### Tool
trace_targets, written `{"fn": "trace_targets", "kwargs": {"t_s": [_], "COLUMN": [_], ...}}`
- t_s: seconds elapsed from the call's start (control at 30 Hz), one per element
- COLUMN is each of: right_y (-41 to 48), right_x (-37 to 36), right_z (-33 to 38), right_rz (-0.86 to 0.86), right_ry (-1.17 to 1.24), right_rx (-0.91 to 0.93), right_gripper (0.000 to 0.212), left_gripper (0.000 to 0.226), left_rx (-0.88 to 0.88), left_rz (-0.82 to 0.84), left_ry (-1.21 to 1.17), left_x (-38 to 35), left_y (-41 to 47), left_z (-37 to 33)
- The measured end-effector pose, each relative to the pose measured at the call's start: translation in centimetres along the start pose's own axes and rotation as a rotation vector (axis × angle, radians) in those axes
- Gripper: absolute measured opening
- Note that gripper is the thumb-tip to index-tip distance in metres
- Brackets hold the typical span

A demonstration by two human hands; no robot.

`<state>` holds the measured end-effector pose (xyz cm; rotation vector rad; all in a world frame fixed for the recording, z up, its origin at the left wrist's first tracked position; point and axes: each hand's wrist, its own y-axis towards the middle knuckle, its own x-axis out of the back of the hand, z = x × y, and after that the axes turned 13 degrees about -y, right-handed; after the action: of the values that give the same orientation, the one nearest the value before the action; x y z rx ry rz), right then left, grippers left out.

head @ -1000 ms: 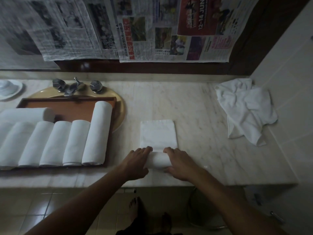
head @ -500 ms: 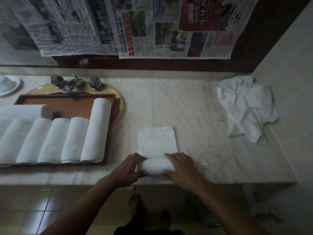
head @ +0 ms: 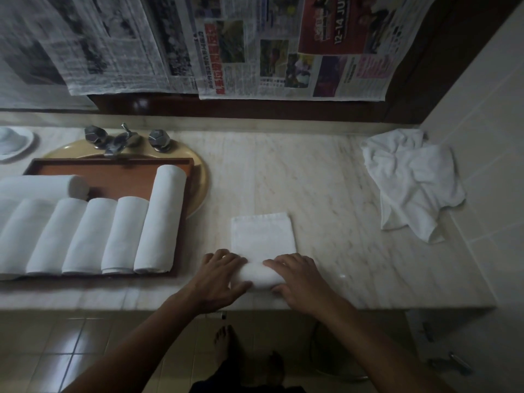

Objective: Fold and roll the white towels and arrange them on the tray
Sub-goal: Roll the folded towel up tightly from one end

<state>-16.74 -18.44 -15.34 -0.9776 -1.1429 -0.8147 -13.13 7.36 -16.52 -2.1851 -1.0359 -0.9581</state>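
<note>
Starting on the left, the tray [head: 107, 161] holds a row of rolled towels [head: 73, 236] lying side by side, so that part is done. Just beside the tray, on the counter [head: 326, 194], lies the half-rolled towel [head: 262, 239]. The left hand [head: 218, 276] and the right hand [head: 295, 276] both hold its rolled end, one at each side, with fingers curved over the top. The flat part is not rolled yet. Far to the right sits a messy pile of towels [head: 411, 182], not folded at all. I think most of the job is done, but this towel and the pile are left.
</note>
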Motion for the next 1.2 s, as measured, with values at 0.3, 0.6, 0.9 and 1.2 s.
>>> {"fn": "trace_targets", "kwargs": {"t_s": [0.3, 0.6, 0.9, 1.2], "right_y": [1.4, 5.8, 3.3, 1.0], "right_x": [1.8, 2.1, 0.7, 2.6], "right_z": [-0.3, -1.5, -1.7, 0.1], "right_rz": [0.18, 0.091, 0.047, 0.268], "right_ry": [0.093, 0.083, -0.002, 0.136], "right_rx": [-0.084, -0.162, -0.003, -0.05], "right_gripper": [0.045, 0.04, 0.077, 0.06], "left_gripper": [0.072, 0.079, 0.072, 0.068], "left_rx": [-0.062, 0.064, 0.104, -0.067], "left_rz": [-0.101, -0.041, 0.011, -0.062], "left_ry": [0.093, 0.222, 0.15, 0.132], "left_x": [-2.6, -1.8, -0.4, -2.3], "left_y": [-1.4, 2.8, 4.5, -1.3], "left_z": [-4.5, -3.5, -2.1, -3.9]}}
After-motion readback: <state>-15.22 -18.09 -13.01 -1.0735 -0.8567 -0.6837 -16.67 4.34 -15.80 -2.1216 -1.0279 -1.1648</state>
